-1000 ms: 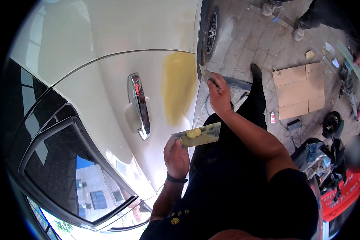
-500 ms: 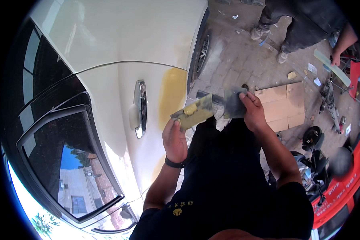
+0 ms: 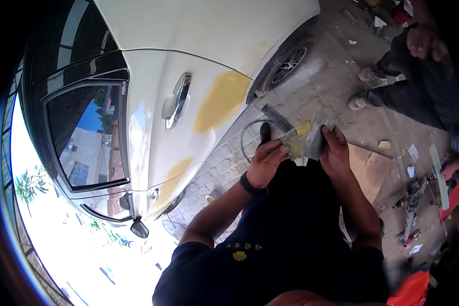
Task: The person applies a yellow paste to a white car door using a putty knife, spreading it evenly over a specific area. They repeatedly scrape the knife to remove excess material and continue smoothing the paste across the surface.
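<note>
My left hand (image 3: 265, 164), a dark band at its wrist, pinches a flat yellowish plate (image 3: 294, 146) by its near edge. A lump of yellow putty (image 3: 303, 127) sits on the plate. A thin grey spreader (image 3: 317, 138) is gripped in my right hand (image 3: 336, 154), thumb on its face. Plate and spreader overlap in front of my body; whether the blade presses into the putty I cannot tell. To the left, the pale car door (image 3: 160, 148) carries a broad yellow filler patch (image 3: 223, 99) beyond its chrome handle (image 3: 178, 101), and a smaller patch (image 3: 176, 176) shows nearer me.
The car wheel (image 3: 289, 65) is ahead. A dark bar (image 3: 278, 118) and flattened cardboard (image 3: 375, 173) lie on the paved ground, amid scattered scraps. Another person's legs (image 3: 408, 99) are at far right; a different hand (image 3: 451, 167) touches a long pale green strip (image 3: 437, 163).
My hands have come together, bringing the spreader over the plate and putty. The view has turned, so more of the car's side and front wheel shows.
</note>
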Available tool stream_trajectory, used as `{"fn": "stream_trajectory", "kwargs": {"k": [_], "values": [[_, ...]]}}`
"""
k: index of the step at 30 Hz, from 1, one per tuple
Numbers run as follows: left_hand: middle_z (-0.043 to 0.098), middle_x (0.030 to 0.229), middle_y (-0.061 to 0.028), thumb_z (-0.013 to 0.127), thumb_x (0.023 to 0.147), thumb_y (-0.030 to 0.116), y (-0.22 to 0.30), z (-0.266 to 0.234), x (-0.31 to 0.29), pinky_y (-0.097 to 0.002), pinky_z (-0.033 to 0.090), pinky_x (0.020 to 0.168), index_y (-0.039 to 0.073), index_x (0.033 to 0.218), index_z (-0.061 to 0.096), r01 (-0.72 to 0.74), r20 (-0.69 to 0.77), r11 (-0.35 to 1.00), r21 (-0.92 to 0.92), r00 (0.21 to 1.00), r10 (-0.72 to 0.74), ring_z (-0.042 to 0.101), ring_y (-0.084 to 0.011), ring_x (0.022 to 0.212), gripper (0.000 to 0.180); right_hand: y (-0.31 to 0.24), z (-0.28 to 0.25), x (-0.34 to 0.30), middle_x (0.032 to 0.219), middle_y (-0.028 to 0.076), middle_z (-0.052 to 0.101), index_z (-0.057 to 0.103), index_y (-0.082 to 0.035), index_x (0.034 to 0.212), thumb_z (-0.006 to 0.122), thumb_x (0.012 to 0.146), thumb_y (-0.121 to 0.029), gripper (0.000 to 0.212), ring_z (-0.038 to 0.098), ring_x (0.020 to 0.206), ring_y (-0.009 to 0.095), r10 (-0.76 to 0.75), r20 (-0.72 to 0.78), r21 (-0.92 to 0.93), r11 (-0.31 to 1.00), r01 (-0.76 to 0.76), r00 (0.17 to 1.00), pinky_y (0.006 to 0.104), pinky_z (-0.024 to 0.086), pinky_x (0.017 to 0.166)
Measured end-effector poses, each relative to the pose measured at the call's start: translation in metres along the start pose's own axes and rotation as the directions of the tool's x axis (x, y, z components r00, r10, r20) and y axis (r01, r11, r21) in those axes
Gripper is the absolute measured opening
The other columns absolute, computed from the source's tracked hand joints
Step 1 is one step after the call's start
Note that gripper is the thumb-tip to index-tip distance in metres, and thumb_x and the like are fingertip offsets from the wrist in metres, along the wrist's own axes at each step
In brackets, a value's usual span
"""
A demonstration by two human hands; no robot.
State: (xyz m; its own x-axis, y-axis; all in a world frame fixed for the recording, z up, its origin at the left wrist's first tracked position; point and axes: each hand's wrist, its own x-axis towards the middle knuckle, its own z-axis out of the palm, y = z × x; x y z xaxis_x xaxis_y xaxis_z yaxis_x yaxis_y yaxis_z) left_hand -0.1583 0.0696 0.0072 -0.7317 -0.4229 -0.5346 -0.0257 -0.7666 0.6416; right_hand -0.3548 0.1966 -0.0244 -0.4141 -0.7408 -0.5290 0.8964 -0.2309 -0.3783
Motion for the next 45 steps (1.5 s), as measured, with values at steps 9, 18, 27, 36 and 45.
{"fn": "stream_trajectory", "kwargs": {"k": [9, 18, 27, 36, 45], "values": [[0.071, 0.123, -0.0218, 0.069, 0.100, 0.016, 0.149, -0.119, -0.005, -0.0521, 0.050, 0.106, 0.002, 0.104, 0.070, 0.194, 0.165, -0.250, 0.949, 0.368, 0.915, 0.065, -0.0426, 0.120, 0.015, -0.105, -0.115, -0.027, 0.140, 0.009, 0.063, 0.055, -0.002, 0.147, 0.064, 0.108, -0.016, 0.042, 0.060, 0.129, 0.022, 0.030, 0.022, -0.221, 0.975, -0.024, 0.999, 0.0399, 0.045, 0.114], [0.070, 0.103, -0.0318, 0.051, 0.100, 0.031, 0.212, -0.141, 0.055, -0.0591, 0.052, 0.090, -0.002, 0.095, 0.072, 0.352, -0.088, -0.152, 0.924, 0.580, 0.810, 0.065, -0.0529, 0.100, 0.040, -0.119, -0.121, -0.053, 0.143, 0.012, 0.063, 0.053, 0.002, 0.150, 0.064, 0.108, -0.018, 0.049, 0.061, 0.133, 0.024, 0.201, 0.121, -0.283, 0.946, -0.160, 0.972, 0.0425, 0.047, 0.114], [0.063, 0.094, -0.0244, 0.058, 0.094, 0.010, 0.030, -0.048, -0.096, -0.0517, 0.048, 0.081, -0.004, 0.087, 0.059, -0.066, 0.158, -0.144, 0.987, 0.460, 0.874, 0.058, -0.0453, 0.088, 0.016, -0.116, -0.135, -0.104, 0.126, 0.007, 0.071, 0.064, 0.001, 0.136, 0.068, 0.104, -0.016, 0.037, 0.067, 0.118, 0.019, 0.305, 0.063, -0.410, 0.876, -0.254, 0.950, 0.0368, 0.051, 0.105], [0.068, 0.103, -0.0207, 0.051, 0.105, 0.043, -0.174, 0.084, -0.395, -0.0481, 0.050, 0.091, 0.004, 0.085, 0.057, -0.395, -0.190, 0.127, 0.910, -0.125, 0.974, 0.064, -0.0342, 0.100, 0.044, -0.113, -0.170, -0.170, 0.121, 0.009, 0.071, 0.065, 0.001, 0.129, 0.066, 0.104, -0.014, 0.029, 0.069, 0.111, 0.020, 0.397, 0.082, -0.457, 0.830, -0.319, 0.914, 0.0369, 0.053, 0.101], [0.068, 0.085, -0.0101, 0.084, 0.079, 0.023, -0.154, 0.167, -0.438, -0.0442, 0.049, 0.088, 0.006, 0.082, 0.065, 0.387, 0.207, -0.482, 0.786, 0.571, 0.795, 0.065, -0.0322, 0.084, 0.026, -0.109, -0.156, -0.221, 0.124, 0.008, 0.071, 0.063, 0.000, 0.135, 0.067, 0.104, -0.014, 0.034, 0.067, 0.117, 0.021, 0.448, 0.163, -0.578, 0.765, -0.283, 0.879, 0.0386, 0.053, 0.104]]}}
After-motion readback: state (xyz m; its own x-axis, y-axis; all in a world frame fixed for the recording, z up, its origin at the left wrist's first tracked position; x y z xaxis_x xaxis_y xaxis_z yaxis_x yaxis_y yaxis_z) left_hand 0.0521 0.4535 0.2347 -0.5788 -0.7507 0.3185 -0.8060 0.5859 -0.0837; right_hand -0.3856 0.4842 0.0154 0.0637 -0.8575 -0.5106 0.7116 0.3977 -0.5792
